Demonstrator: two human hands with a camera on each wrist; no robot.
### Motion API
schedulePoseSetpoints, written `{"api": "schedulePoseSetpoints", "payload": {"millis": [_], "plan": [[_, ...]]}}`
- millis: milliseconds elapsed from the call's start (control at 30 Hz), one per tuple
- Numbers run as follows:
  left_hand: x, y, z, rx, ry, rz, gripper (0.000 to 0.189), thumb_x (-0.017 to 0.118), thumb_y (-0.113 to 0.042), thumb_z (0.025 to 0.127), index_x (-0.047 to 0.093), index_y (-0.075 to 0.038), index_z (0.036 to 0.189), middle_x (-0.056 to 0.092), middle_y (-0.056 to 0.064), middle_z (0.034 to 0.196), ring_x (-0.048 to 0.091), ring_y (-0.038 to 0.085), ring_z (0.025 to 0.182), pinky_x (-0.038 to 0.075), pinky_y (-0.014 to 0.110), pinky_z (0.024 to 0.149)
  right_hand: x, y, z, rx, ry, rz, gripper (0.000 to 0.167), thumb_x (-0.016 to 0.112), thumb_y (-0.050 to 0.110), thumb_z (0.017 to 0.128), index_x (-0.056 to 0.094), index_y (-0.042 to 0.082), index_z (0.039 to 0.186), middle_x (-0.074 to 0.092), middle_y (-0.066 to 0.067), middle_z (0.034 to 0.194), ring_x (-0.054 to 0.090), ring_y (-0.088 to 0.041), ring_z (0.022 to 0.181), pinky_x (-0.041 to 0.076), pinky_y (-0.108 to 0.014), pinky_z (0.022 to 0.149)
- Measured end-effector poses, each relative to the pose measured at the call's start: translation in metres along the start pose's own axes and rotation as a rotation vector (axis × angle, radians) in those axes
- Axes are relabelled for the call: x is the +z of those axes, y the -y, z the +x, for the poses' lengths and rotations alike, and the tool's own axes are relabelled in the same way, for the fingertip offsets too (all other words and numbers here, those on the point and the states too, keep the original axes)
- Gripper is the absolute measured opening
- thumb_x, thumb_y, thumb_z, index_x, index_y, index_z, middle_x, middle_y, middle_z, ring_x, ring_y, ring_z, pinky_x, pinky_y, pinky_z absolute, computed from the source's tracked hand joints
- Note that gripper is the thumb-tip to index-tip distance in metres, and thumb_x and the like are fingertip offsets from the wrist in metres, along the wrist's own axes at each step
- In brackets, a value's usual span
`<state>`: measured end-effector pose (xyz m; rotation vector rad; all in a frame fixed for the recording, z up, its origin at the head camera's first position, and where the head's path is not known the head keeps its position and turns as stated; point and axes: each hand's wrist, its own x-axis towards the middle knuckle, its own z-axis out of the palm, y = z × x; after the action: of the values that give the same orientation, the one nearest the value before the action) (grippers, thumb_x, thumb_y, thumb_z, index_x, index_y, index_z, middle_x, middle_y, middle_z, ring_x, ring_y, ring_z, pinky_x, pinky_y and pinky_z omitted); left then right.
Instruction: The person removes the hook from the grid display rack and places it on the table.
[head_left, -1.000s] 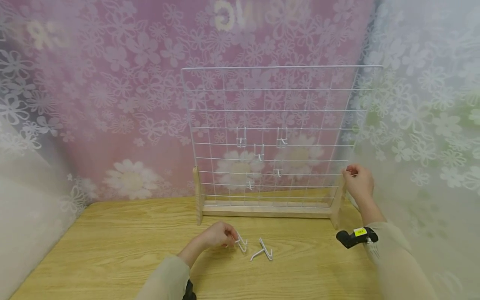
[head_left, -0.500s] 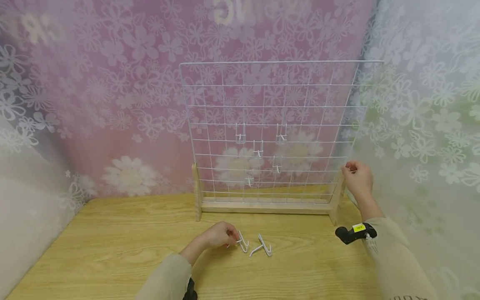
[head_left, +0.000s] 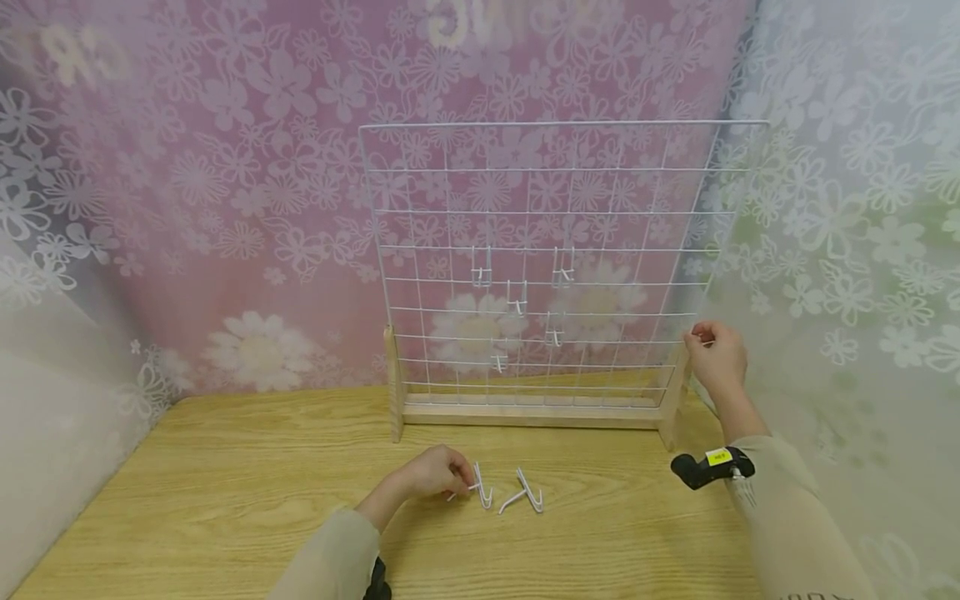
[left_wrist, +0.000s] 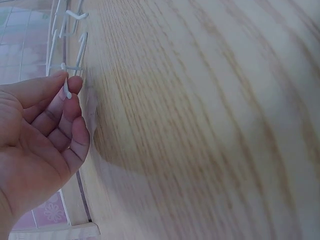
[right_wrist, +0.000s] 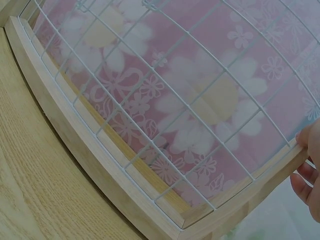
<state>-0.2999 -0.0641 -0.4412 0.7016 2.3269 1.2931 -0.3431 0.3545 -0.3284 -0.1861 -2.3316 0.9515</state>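
Note:
My left hand (head_left: pixel 438 472) pinches the prong of a white wire hook (head_left: pixel 484 492) between thumb and fingertips, low over the wooden table. In the left wrist view the prong's end (left_wrist: pixel 68 94) pokes out past the thumb, the wire loops beyond. Just right of it a second white hook (head_left: pixel 529 492) lies on the tabletop. At the far right, my right hand (head_left: pixel 717 358) holds the top of the wooden upright (head_left: pixel 675 400) of a stand, thumb and fingers at its edge. That stand bears a white wire grid (head_left: pixel 562 124); the right wrist view shows its lower corner and the upright (right_wrist: pixel 270 175).
Several white hooks, such as a middle one (head_left: pixel 517 302), hang on the grid. The stand's wooden base bar (head_left: pixel 532 417) runs along the back of the table (head_left: pixel 225 483). Behind rises a pink flowered curtain (head_left: pixel 247 208), with a pale one (head_left: pixel 840 250) at the right.
The head view has tipped slightly down, so the grid sits higher. The hook in my left hand has turned a little in my fingers. My right hand has stayed at the upright.

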Motion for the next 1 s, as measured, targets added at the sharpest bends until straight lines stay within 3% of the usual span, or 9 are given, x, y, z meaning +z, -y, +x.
{"api": "schedulePoseSetpoints", "payload": {"millis": [1000], "plan": [[0.0015, 0.0043, -0.0023, -0.01, 0.004, 0.051, 0.004, 0.065, 0.005, 0.079, 0.065, 0.003, 0.082, 0.057, -0.001, 0.068, 0.048, 0.012, 0.06, 0.041, 0.024, 0.055, -0.0005, 0.0004, -0.0023, -0.003, 0.003, 0.007, 0.025, 0.052, 0.015, 0.094, 0.054, -0.01, 0.1, 0.05, -0.024, 0.096, 0.048, -0.035, 0.089, 0.035, -0.037, 0.068]]}}
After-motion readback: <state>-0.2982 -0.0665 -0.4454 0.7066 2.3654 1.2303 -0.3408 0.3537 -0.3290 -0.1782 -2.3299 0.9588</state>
